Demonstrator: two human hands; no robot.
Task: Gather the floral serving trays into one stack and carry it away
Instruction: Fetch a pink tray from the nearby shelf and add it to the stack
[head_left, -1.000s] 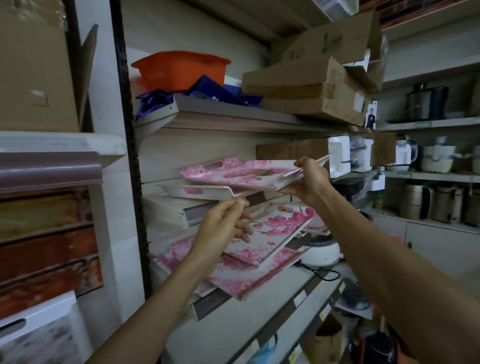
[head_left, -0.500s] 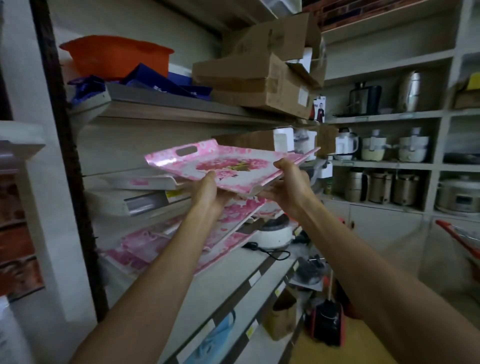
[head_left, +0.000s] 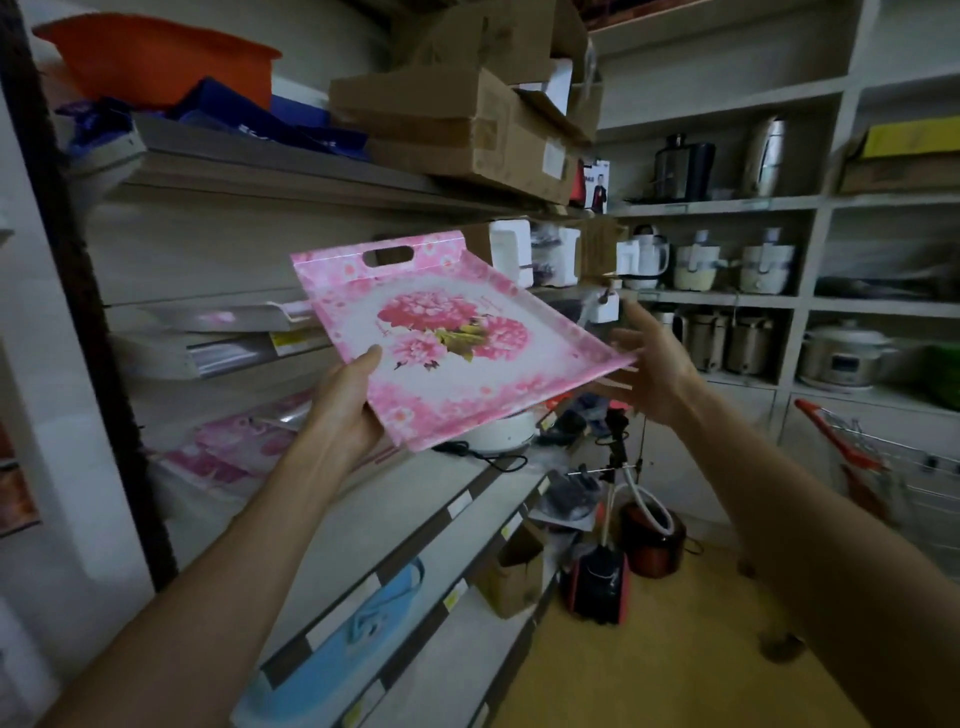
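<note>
A pink floral serving tray (head_left: 447, 338) with a handle slot at its far end hangs in the air in front of the shelves, tilted toward me. My left hand (head_left: 345, 400) grips its near left edge, thumb on top. My right hand (head_left: 647, 364) is at the tray's right corner with fingers spread, apparently off the rim. More pink floral trays (head_left: 239, 447) lie on the lower shelf to the left. Another tray (head_left: 223, 317) rests upside down on the shelf above them.
Metal shelving (head_left: 415, 499) runs along the left with cardboard boxes (head_left: 467, 130) and an orange tub (head_left: 156, 57) on top. Appliances fill the back shelves (head_left: 727, 296). A steamer (head_left: 597, 571) and a box stand on the yellow floor; a shopping cart (head_left: 893, 467) is at right.
The tray came off the shelf and toward me, now tilted to show its flower print. My left hand moved from the lower trays to its edge. My right hand loosened from the corner.
</note>
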